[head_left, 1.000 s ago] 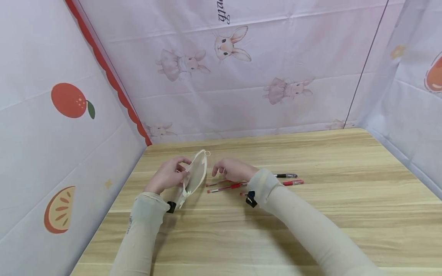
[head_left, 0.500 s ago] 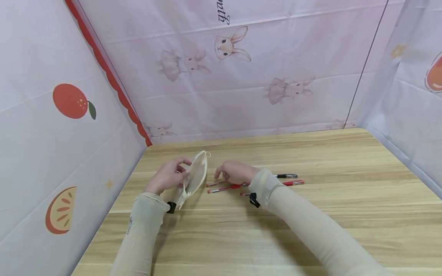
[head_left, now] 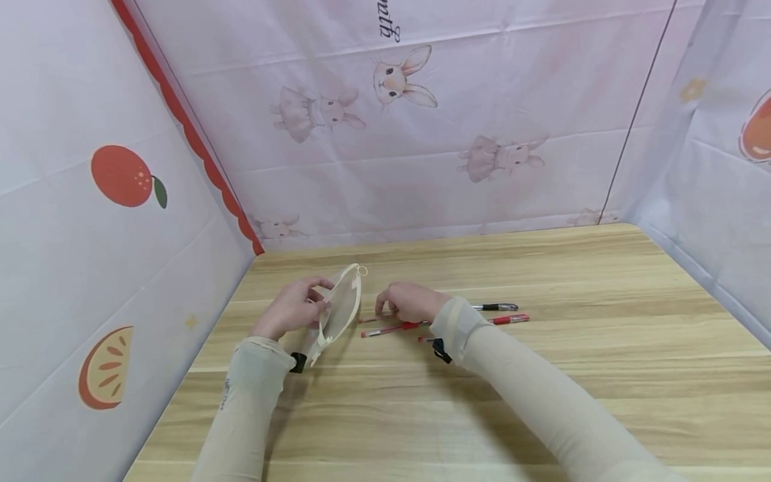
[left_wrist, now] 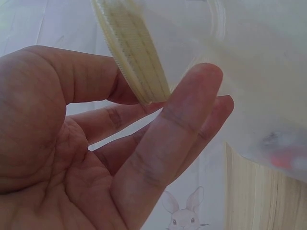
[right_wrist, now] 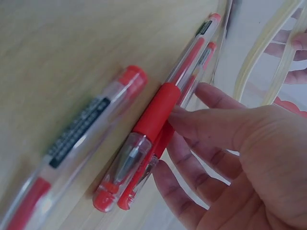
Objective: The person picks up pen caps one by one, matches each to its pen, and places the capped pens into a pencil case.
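Note:
In the head view my left hand [head_left: 293,308] holds the zipped edge of a pale, see-through zip pouch [head_left: 343,302], its mouth spread toward the right. The left wrist view shows the zip tape [left_wrist: 139,48] between thumb and fingers. My right hand [head_left: 411,302] is down at the pens on the table. Its thumb and fingers [right_wrist: 216,96] pinch the farther red gel pen [right_wrist: 192,86], which is partly hidden. A second red gel pen [right_wrist: 158,110] lies right alongside, next to the thumb. Another red gel pen [right_wrist: 72,139] is nearer the wrist camera.
A black-capped pen [head_left: 500,307] lies beyond the right wrist, partly covered by it. The wooden table [head_left: 373,415] meets a printed cloth wall [head_left: 421,194] at the back and another [head_left: 175,281] on the left.
My right hand has lowered onto the pens and moved slightly right, its fingers closing around the farther red gel pen, whose end has shifted a little. The left hand and pouch stay nearly still.

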Available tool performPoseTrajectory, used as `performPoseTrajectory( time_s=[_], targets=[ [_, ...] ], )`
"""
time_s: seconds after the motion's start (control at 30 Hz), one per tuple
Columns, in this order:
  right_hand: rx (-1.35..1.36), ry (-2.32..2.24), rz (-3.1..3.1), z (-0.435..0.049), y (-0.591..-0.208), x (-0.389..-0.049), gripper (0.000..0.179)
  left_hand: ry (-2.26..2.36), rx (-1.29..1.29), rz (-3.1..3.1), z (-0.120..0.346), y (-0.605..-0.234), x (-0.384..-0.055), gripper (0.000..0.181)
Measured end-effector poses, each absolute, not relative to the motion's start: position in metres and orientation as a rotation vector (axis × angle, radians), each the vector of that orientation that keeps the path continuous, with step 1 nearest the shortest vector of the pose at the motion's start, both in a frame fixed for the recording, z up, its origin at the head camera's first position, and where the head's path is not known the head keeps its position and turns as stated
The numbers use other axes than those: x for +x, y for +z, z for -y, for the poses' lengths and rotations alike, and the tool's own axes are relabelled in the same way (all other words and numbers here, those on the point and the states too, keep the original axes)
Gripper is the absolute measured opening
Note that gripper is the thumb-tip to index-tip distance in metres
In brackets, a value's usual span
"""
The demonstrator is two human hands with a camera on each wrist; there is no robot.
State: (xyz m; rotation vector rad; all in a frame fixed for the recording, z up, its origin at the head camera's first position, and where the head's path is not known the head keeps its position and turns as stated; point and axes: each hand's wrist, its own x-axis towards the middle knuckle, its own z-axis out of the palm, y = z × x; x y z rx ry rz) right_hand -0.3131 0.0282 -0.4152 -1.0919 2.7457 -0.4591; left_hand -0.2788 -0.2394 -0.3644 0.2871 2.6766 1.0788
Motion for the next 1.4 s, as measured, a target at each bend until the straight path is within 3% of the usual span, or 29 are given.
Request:
performPoseTrajectory(
  time_s=[0.6,0.9,1.4],
  targets=[
    [-0.969,-0.470,-2.726,-0.031,-0.412,-0.312,0.051,1.052,0.290,-2.682,0.238,-0.363,-0.278,0.041],
    [-0.907,-0.549,-2.775,-0.041,-0.412,-0.314,0.039,1.062,0.279,-2.684,0.238,-0.365,-0.279,0.040],
    [-0.766,-1.030,-2.628,-0.050,-0.398,-0.320,0.055,1.054,0.289,-2.714,0.238,-0.365,-0.279,0.041]
  ],
)
